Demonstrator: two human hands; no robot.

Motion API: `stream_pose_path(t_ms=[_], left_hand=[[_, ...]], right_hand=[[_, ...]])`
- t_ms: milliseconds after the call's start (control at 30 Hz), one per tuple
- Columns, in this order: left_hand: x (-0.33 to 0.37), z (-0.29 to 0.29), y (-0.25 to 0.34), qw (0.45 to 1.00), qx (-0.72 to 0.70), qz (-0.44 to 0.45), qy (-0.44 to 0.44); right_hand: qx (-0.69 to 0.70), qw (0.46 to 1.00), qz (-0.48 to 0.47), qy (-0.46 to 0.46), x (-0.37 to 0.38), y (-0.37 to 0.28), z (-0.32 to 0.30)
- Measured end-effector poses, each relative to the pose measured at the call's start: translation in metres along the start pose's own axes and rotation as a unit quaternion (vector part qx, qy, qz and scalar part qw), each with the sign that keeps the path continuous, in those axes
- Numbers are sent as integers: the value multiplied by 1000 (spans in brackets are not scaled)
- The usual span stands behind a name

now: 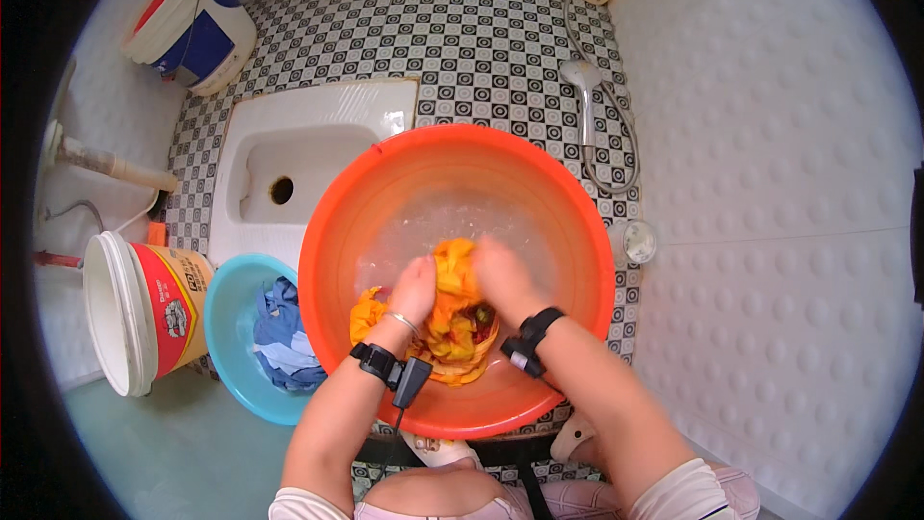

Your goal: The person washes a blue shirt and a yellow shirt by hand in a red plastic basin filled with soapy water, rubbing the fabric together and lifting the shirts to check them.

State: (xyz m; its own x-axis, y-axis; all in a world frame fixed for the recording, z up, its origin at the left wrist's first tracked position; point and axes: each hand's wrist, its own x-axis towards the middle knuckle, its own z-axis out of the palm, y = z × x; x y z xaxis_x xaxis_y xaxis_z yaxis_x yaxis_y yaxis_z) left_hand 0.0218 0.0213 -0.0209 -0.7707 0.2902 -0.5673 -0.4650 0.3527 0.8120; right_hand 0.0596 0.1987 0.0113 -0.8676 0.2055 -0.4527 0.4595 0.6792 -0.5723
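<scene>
A wide orange basin (pixel 337 202) stands in front of me with shallow, slightly sudsy water in it. In the basin lies a wet yellow garment (pixel 449 313) with dark red and greenish patches, bunched up and partly in the water. My left hand (pixel 416 287) is closed on the left side of the cloth. On the other side my right hand (pixel 502 274), a little blurred, is closed on it too. A raised fold of the cloth stretches between both hands. The fingertips are mostly hidden by the hands' backs and the fabric.
A light blue basin (pixel 223 366) with blue clothes (pixel 286 337) touches the orange one on the left. Beside it is a white-rimmed bucket (pixel 120 318). Behind are a squat toilet (pixel 318 106) and another bucket (pixel 197 34). A shower head (pixel 580 77) with its hose lies right.
</scene>
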Motion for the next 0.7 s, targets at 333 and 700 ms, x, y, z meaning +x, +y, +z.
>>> stream_pose_path(t_ms=[333,700], left_hand=[[-14,12,36,734,650,198,-4],[-17,-18,29,836,542,56,65]], right_hand=[[-16,993,-104,53,-18,63,45],[-13,966,198,165,-19,47,24]])
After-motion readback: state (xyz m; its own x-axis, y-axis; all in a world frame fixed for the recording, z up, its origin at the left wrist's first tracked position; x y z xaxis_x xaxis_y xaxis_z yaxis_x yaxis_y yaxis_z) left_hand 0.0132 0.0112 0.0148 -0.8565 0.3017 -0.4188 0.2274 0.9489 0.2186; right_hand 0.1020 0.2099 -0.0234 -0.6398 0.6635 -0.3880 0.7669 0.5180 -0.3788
